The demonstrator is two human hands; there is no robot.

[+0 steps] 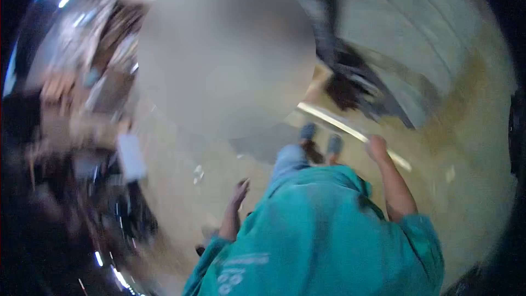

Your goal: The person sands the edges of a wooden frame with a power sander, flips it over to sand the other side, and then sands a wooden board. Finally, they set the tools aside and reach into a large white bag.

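Left hand (239,189) hangs open and empty beside the teal shirt (329,225), while the right hand (377,147) curls at a long pale bar (337,124) above the floor (181,186), its grip lost in blur, so I'd favour a firm full-palm hold and unhurried steps.

Looks like some kind of workshop or warehouse: a bare concrete floor (181,186) is seen, with blurred clutter (82,77) piled along one side.
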